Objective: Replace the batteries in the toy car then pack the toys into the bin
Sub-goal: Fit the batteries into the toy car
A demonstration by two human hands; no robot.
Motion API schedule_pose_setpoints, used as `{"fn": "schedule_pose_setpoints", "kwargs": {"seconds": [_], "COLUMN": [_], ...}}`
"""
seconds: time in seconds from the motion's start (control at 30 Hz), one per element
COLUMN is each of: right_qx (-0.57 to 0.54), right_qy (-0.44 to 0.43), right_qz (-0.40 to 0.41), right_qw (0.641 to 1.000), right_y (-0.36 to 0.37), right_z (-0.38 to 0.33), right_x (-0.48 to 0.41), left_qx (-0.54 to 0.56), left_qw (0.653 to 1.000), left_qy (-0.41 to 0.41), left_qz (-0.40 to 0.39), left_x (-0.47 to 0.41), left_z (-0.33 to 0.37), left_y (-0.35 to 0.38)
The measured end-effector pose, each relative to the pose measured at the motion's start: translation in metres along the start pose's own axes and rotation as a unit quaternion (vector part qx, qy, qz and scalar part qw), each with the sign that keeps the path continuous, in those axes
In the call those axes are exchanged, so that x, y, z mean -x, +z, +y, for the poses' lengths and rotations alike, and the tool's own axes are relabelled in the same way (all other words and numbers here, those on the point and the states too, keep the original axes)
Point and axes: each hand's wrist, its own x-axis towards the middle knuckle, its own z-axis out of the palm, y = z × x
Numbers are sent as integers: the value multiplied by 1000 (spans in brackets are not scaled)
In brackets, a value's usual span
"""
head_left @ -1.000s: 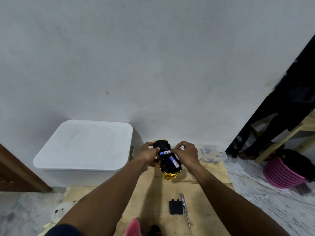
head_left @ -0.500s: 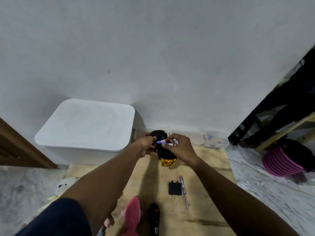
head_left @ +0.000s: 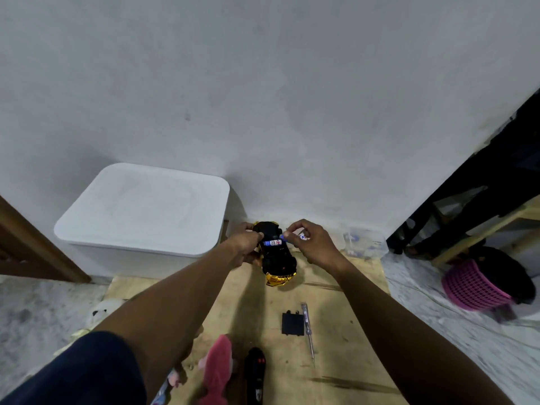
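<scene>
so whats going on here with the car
A person is swapping batteries in an upturned black and gold toy car over a wooden board. The left hand steadies the car while the right hand pinches one battery at the open compartment and holds another battery. The black battery cover and a screwdriver lie on the board nearer the person. The white bin has its lid on, and a pink toy is not packed yet.
</scene>
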Motion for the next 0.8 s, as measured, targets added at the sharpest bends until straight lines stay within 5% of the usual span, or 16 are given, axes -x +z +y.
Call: {"fn": "schedule_pose_setpoints", "kwargs": {"seconds": [0.8], "right_qx": [62], "right_qy": [-121], "right_qz": [-40], "right_qw": [990], "right_y": [25], "right_z": [-7], "right_x": [7], "left_qx": [-45], "left_qw": [999], "left_qy": [24], "left_qz": [4], "left_x": [2], "left_z": [-2], "left_y": [-17]}}
